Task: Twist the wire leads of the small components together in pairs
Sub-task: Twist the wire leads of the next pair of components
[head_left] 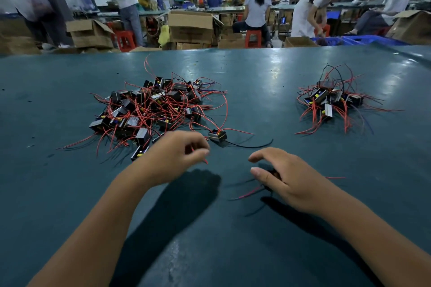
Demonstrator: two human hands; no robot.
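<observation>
A large pile of small black components (154,109) with red and black leads lies on the green table (268,91), left of centre. A smaller pile (331,100) lies at the right. One single component (217,135) sits apart, just beyond my hands. My left hand (172,156) pinches the end of a red wire lead (205,161) between thumb and fingers. My right hand (286,177) hovers low over the table with curled fingers around a dark component (274,173), mostly hidden under the palm; its red and black leads (249,194) trail out to the left.
The far table edge runs across the view behind the piles. Beyond it are cardboard boxes (190,27), red stools (253,38), blue crates (363,41) and several people at other benches.
</observation>
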